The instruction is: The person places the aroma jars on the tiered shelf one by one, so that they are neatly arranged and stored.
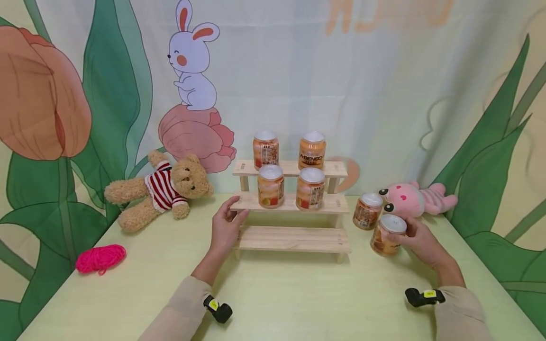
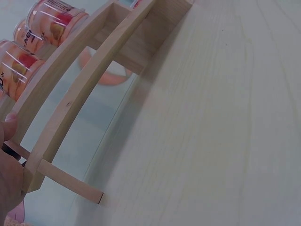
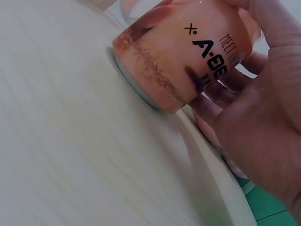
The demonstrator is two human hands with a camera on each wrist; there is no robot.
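Note:
A three-tier wooden shelf stands mid-table, with two orange cans on its top tier and two on its middle tier. My left hand holds the left end of the middle tier, thumb on top and fingers curled round the plank's edge. The left wrist view shows that plank and my thumb against it. To the right of the shelf, my right hand grips another orange can, which is tilted at the table. The right wrist view shows my fingers wrapped round this can.
A further can stands on the table just behind the gripped one. A pink plush toy lies at the back right, a teddy bear at the back left, and a pink yarn bundle near the left edge. A printed cloth backdrop hangs behind.

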